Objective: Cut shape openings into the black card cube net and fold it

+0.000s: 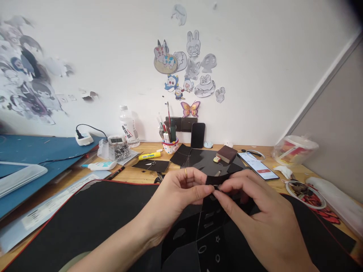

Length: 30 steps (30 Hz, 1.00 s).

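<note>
A folded sheet of black card [208, 241] with small cut-out shapes, among them a star and ovals, hangs between my two hands over a black mat. My left hand [178, 192], with a ring on one finger, pinches the card's upper part between thumb and fingers. From the other side, my right hand [255, 207] pinches the same upper part, its thumb tip close to the left thumb. A small dark bit shows between the fingertips; I cannot make out what it is. Creases divide the card into panels. Its lower end runs out of view.
The black mat [99, 219] with red edging covers the wooden desk's front. Behind stand a pen cup [170, 145], a dark box [227, 153], an upright phone [197, 135] and a water bottle [129, 126]. A lit phone [259, 166] and plastic tub [296, 149] are at right; a glue bottle [102, 166] is left.
</note>
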Each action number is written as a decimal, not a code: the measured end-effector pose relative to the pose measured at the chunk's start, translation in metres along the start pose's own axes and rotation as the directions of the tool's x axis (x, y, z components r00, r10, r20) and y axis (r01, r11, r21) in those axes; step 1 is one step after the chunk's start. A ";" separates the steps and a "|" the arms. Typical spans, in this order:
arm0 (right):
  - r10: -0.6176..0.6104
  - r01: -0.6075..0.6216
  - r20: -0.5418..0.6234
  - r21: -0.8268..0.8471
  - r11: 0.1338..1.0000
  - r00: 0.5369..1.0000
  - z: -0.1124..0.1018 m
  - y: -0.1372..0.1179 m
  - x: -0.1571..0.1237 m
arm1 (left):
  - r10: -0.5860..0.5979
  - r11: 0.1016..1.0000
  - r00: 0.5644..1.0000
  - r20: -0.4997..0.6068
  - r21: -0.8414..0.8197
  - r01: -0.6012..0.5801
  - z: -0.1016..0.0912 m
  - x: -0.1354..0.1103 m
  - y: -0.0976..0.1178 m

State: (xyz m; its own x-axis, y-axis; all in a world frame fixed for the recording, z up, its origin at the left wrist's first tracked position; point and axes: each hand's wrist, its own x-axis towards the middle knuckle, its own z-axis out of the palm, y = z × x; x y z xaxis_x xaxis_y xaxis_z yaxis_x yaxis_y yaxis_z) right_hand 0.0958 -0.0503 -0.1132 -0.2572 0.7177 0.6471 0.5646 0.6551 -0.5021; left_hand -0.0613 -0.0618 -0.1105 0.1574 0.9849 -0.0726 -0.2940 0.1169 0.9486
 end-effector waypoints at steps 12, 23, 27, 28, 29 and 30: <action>0.139 -0.142 0.037 0.086 0.986 0.990 0.001 -0.002 0.000 | 0.023 0.999 0.999 -0.024 0.025 -0.022 0.002 -0.003 0.003; 0.088 -0.090 0.014 0.124 0.988 0.996 -0.002 -0.004 0.000 | -0.012 1.000 1.000 0.014 0.023 0.011 0.001 -0.004 0.005; 0.083 -0.086 0.028 0.124 0.989 0.996 -0.003 -0.003 0.000 | -0.012 1.000 1.000 0.017 -0.008 0.012 0.000 -0.006 0.006; 0.085 -0.088 0.026 0.131 0.988 0.996 -0.003 -0.003 -0.001 | -0.014 1.000 1.000 0.017 -0.011 0.014 0.000 -0.006 0.006; 0.088 -0.091 0.027 0.139 0.986 0.996 -0.003 -0.002 -0.001 | -0.015 1.000 1.000 0.018 -0.017 0.015 -0.001 -0.006 0.005; 0.094 -0.096 0.025 0.149 0.984 0.995 -0.003 -0.002 -0.001 | -0.017 1.000 1.000 0.019 -0.023 0.018 -0.001 -0.006 0.005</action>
State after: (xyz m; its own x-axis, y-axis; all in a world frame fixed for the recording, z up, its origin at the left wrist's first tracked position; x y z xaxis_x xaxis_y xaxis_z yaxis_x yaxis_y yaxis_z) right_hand 0.0975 -0.0533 -0.1110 -0.2230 0.7816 0.5826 0.4636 0.6108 -0.6419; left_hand -0.0644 -0.0671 -0.1052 0.1805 0.9801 -0.0829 -0.3130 0.1371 0.9398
